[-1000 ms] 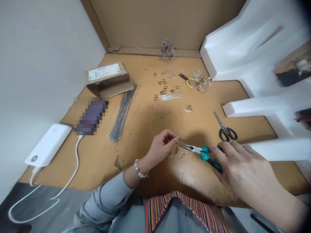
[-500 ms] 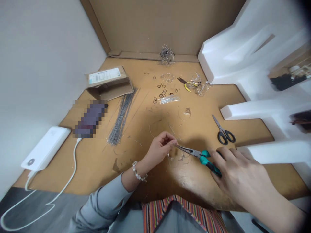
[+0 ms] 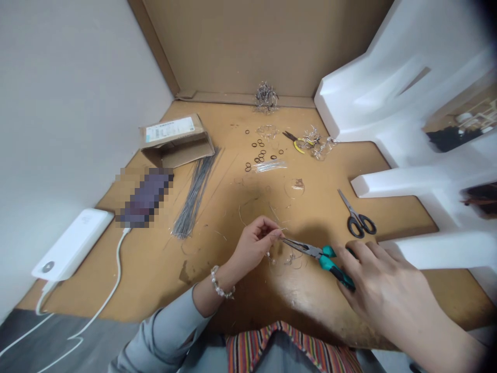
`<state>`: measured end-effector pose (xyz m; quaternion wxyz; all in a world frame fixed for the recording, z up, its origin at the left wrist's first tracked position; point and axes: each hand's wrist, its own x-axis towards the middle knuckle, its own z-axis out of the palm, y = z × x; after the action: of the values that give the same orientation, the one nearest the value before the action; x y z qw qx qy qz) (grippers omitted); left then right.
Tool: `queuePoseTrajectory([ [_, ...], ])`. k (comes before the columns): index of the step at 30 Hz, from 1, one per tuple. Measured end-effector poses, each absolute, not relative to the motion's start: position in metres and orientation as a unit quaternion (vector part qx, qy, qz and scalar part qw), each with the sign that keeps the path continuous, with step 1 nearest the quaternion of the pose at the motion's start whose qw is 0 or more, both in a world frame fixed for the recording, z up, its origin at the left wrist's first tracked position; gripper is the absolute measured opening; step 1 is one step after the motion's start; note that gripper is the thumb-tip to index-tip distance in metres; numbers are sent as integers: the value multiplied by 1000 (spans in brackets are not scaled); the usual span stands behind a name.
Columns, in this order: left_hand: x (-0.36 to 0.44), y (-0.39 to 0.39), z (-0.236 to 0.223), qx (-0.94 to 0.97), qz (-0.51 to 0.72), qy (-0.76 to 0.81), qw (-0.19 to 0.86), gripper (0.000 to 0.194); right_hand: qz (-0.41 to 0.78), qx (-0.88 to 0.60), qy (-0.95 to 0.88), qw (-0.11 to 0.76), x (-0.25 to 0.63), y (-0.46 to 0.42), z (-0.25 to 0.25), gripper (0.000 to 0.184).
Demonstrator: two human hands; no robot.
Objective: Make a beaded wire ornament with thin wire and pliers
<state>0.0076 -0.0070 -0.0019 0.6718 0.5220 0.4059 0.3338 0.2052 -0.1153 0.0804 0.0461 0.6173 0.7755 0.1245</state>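
Note:
My left hand (image 3: 259, 242) pinches a thin piece of wire (image 3: 283, 229) between thumb and forefinger above the middle of the table. My right hand (image 3: 382, 277) is closed around the teal-and-black handles of long-nose pliers (image 3: 310, 249). The pliers' tips meet the wire right at my left fingertips; the exact grip there is too small to make out. Below the pliers lie small bits of bent wire (image 3: 291, 259). Beyond my hands are a short bundle of silvery wires (image 3: 271, 166) and several small dark rings (image 3: 259, 158).
Black-handled scissors (image 3: 356, 215) lie at right, beside white foam packing (image 3: 388, 182). Yellow-handled pliers (image 3: 295, 142) touch a tangle of wire pieces (image 3: 320, 145). Left are long grey wires (image 3: 196, 194), an open cardboard box (image 3: 174, 140), a blurred-out phone (image 3: 145, 199) and a white power bank (image 3: 73, 248).
The whole view has tilted slightly, so the table things sit a little lower. Both hands keep the same hold on the wire and the pliers.

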Motion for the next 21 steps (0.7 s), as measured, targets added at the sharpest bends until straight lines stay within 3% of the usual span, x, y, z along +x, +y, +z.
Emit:
queuePoseTrajectory([
  [21,7,-7,1,553,315,427,642,17,126,607,783,61,206,-115,84,29],
])
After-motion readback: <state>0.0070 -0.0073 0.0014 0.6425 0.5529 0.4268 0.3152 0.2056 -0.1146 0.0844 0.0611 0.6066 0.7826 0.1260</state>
